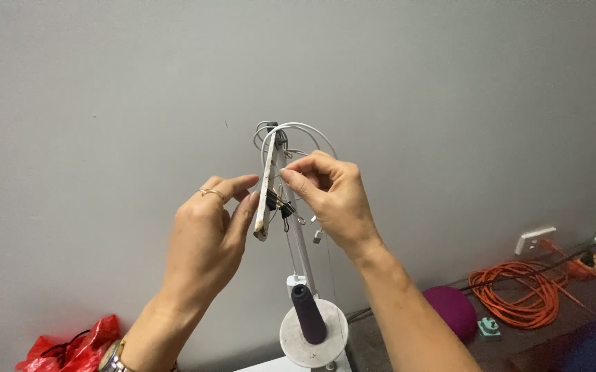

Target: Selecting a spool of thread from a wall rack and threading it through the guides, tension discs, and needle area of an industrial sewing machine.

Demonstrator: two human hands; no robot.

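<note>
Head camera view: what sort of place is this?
Probably a small sewing workroom: a thread stand with a dark thread cone on its round base, a plain grey wall, and a coiled orange cable nearby.

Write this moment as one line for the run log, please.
left hand: touching white strip | right hand: pinching thin thread at thread stand | dark cone on base below

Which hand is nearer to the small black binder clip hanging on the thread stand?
Right. The right hand sits just beside the small black binder clip, fingertips above it. The left hand is farther, across the white flat strip it touches.
</note>
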